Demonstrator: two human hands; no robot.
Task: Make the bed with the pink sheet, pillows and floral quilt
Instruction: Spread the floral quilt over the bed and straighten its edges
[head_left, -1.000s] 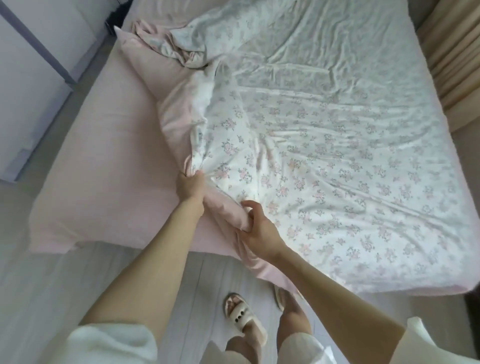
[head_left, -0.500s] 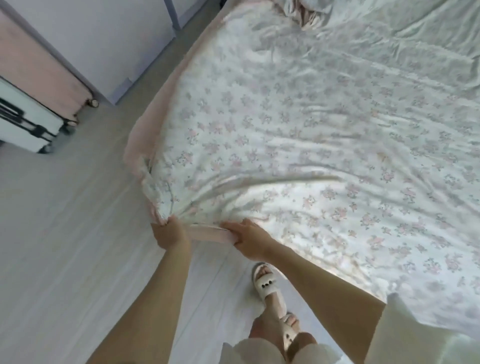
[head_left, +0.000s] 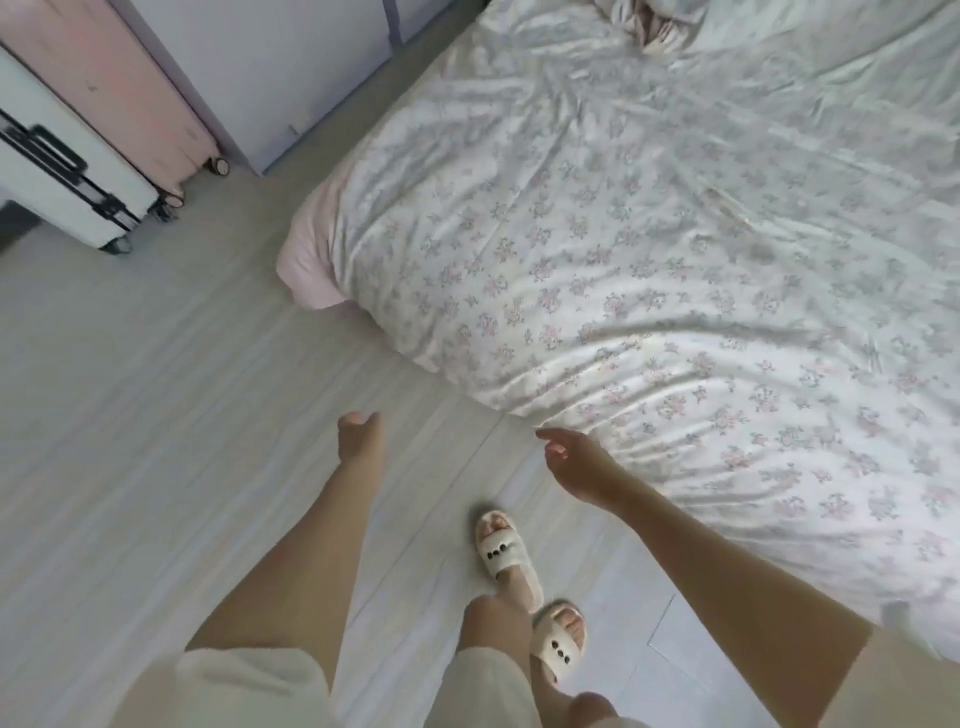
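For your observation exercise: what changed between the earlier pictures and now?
Both hands let go of the floral quilt. The left hand and right hand now hang empty over the floor. The quilt's corner dropped over the bed's corner. The quilt stays spread.

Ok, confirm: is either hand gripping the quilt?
No, both the left hand and right hand hang open over the floor, off the quilt.

Quilt (head_left: 649, 270) released (both hands empty)

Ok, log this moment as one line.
left hand: empty | right hand: empty | quilt: spread over bed | pink sheet: showing at corner | bunched fabric: far end
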